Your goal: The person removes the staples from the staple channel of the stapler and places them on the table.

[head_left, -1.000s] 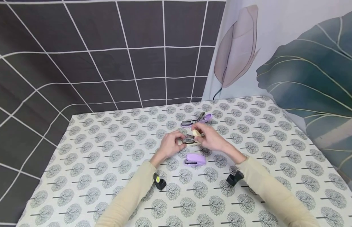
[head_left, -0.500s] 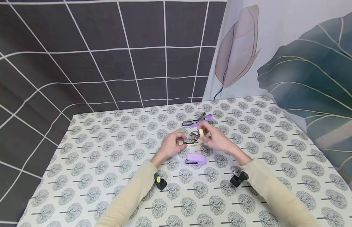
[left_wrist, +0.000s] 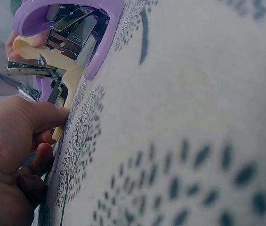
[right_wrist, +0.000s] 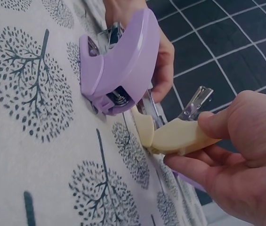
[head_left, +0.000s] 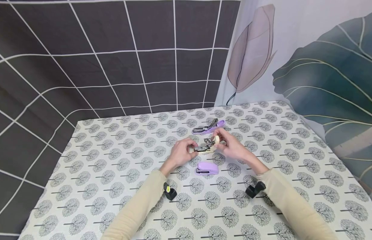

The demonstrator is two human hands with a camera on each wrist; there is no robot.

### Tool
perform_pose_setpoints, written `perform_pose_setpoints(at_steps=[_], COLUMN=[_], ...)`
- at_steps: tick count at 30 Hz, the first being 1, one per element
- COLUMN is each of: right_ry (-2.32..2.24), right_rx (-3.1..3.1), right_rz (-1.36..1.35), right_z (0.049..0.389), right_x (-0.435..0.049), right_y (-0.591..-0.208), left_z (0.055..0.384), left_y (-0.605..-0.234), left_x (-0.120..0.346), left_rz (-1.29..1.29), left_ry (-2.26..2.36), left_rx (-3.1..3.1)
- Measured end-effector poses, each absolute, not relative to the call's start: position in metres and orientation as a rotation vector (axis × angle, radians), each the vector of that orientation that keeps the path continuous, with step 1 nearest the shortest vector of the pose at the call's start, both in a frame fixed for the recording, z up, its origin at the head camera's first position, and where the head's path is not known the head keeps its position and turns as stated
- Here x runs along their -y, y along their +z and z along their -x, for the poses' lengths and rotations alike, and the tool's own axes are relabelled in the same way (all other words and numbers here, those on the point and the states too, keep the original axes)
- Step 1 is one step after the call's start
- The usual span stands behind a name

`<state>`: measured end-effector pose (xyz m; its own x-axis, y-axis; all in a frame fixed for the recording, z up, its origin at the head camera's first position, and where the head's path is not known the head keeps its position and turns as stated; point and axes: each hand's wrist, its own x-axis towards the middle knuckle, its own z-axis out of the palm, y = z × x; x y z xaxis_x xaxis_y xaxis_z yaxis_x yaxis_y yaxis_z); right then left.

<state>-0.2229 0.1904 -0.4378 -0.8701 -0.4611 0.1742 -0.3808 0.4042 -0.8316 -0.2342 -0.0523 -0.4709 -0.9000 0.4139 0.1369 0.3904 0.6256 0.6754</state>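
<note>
A cream stapler stands on the cloth between both hands, its top half swung up and back so the metal parts inside show. My left hand pinches the front end of its base, thumb on the near side in the left wrist view. With thumb and fingers, my right hand grips the raised cream top cover. Nearer to me lies a closed purple stapler. Beyond the hands is a second purple stapler, opened out with its metal parts showing.
A white cloth with a tree print covers the table. Behind it hangs a dark curtain with white grid lines. A pale curtain with leaf shapes hangs at the right.
My right hand has moved right and swung the cream stapler's top cover further up and back. My left hand has stayed at the base's front end. Both purple staplers lie as before.
</note>
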Motion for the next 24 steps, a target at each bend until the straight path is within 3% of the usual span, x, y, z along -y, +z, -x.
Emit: perform_pose_setpoints(at_steps=[24], right_ry=[-1.729], right_rx=[-2.353], right_rz=[0.459], right_z=[0.219], right_x=[-0.210], right_y=[-0.450], left_z=[0.234], left_y=[-0.472], left_x=[0.052], left_rz=[-0.700], left_ry=[1.145], left_rx=[-2.814])
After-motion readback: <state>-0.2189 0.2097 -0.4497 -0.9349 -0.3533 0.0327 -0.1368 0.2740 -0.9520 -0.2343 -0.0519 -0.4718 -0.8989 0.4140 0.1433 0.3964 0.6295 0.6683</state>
